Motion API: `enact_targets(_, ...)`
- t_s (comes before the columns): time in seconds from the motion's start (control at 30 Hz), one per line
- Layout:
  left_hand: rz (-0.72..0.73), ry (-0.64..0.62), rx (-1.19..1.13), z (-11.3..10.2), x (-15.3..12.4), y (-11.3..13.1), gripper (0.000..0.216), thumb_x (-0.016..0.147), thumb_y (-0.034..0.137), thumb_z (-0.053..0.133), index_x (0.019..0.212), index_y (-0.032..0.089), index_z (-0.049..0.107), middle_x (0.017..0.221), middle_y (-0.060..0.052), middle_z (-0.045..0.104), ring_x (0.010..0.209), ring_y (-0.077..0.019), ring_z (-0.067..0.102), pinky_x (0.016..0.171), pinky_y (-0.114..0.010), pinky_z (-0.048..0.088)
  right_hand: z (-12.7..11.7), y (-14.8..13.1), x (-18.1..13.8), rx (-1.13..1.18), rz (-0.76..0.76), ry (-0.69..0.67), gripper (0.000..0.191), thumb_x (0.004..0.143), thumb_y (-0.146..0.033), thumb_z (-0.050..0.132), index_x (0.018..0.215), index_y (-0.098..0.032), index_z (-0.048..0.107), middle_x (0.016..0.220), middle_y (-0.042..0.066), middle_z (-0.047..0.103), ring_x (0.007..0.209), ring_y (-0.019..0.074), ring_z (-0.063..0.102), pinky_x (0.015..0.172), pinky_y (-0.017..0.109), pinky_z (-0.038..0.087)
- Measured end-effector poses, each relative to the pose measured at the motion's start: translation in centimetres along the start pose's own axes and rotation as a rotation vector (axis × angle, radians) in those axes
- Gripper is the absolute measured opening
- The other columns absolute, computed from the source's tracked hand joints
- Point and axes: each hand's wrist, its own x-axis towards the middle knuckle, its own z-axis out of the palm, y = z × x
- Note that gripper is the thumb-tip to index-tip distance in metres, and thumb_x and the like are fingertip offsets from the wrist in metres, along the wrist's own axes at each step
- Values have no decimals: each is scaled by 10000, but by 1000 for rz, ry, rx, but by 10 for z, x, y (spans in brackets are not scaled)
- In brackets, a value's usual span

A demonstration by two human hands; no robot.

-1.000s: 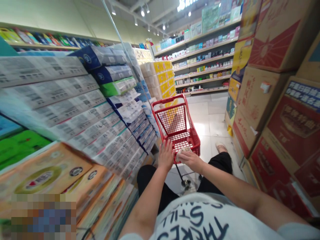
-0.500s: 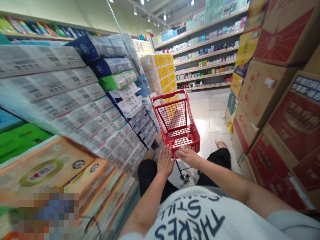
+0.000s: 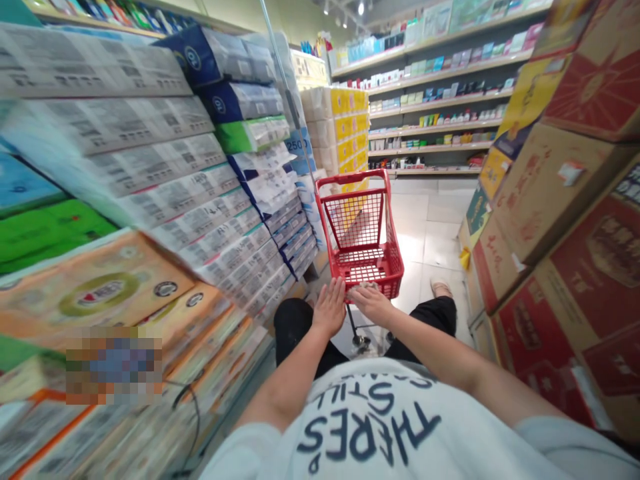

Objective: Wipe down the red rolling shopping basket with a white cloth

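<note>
A red plastic shopping cart (image 3: 357, 253) with a grid basket stands in front of me on the tiled floor, between my knees. My left hand (image 3: 330, 308) is held flat with its fingers stretched out, at the near left corner of the cart. Beside it, my right hand (image 3: 373, 303) has its fingers curled in at the cart's near rim. Something small and pale shows at those fingertips, too unclear to name. No goods are visible inside the basket.
Stacked paper-goods packs (image 3: 200, 207) rise close on the left, with orange packs (image 3: 105, 287) nearer me. Cardboard cartons (image 3: 560, 193) are piled on the right. Shelves of small products (image 3: 440, 100) line the back, beyond a pale tiled floor (image 3: 427, 220).
My view has shifted slightly left and downward. My right hand has come nearer to my left, with its small pale item less visible. The cart stays in front of me.
</note>
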Motion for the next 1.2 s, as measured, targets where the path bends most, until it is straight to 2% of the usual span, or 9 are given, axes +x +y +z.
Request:
enact_targets(0.1, 10, -2, 4, 1, 1, 0, 624, 917, 249, 351, 1495, 89, 178, 1566, -98, 159, 1456, -219, 32, 1194, -447, 124, -1, 0, 0, -10, -12, -17, 239, 960, -124, 408, 1002, -128, 644, 1033, 95, 631, 927, 190, 545, 807, 341, 442)
enact_targets(0.23, 2, 12, 13, 3, 3, 1, 629, 908, 242, 359, 1493, 83, 189, 1566, -108, 153, 1456, -227, 32, 1192, -445, 130, -2, 0, -1, -87, 41, 16, 287, 971, -123, 374, 1098, -140, 631, 1103, 96, 623, 1033, 210, 519, 861, 357, 418)
enact_targets(0.37, -2, 26, 7, 4, 5, 2, 653, 900, 249, 376, 1501, 104, 166, 1565, -104, 170, 1457, -225, 54, 1186, -460, 153, 1, 4, -2, -56, 23, -42, 240, 958, -140, 422, 944, -152, 661, 970, 74, 641, 860, 186, 537, 750, 336, 438)
enact_targets(0.5, 0, 36, 9, 2, 8, 4, 679, 882, 259, 405, 1499, 105, 169, 1570, -97, 158, 1458, -239, 53, 1183, -473, 156, 5, 8, -4, -15, 56, -17, 228, 961, -168, 436, 1072, -150, 634, 1061, 88, 625, 959, 201, 526, 823, 349, 441)
enact_targets(0.63, 9, 30, -7, 2, 11, 5, 693, 870, 262, 430, 1495, 93, 185, 1565, -99, 190, 1458, -235, 76, 1189, -455, 153, 6, 11, -9, -3, 70, -83, 245, 960, -152, 419, 944, -158, 663, 965, 81, 629, 899, 194, 534, 752, 331, 445)
enact_targets(0.8, -12, 83, -62, 6, 18, 10, 729, 826, 230, 495, 1494, 133, 220, 1526, -118, 305, 1448, -262, 147, 1185, -465, 181, 10, 18, -10, 27, 67, -70, 224, 959, -187, 451, 1097, -170, 627, 1055, 96, 618, 966, 204, 522, 814, 352, 434)
enact_targets(0.9, -39, 97, -97, 10, 21, 12, 709, 810, 193, 510, 1478, 152, 276, 1485, -122, 369, 1437, -279, 186, 1184, -477, 185, 15, 19, -6, 22, 61, -100, 206, 950, -174, 467, 1065, -169, 638, 999, 89, 623, 921, 204, 526, 762, 346, 438)
enact_targets(1.07, -60, 170, -138, 28, 21, 11, 632, 842, 89, 420, 1459, 175, 314, 1463, -96, 401, 1442, -264, 171, 1175, -468, 223, 21, 18, 2, 33, 53, -5, 227, 957, -181, 466, 1112, -199, 631, 1087, 74, 631, 980, 203, 524, 847, 362, 412)
enact_targets(1.2, -87, 259, -190, 41, 24, 8, 664, 831, 42, 390, 1470, 173, 264, 1439, -115, 409, 1449, -271, 135, 1149, -466, 296, 33, 19, 3, 64, 104, -57, 249, 960, -176, 456, 1139, -207, 627, 1047, 76, 642, 934, 198, 530, 775, 343, 421)
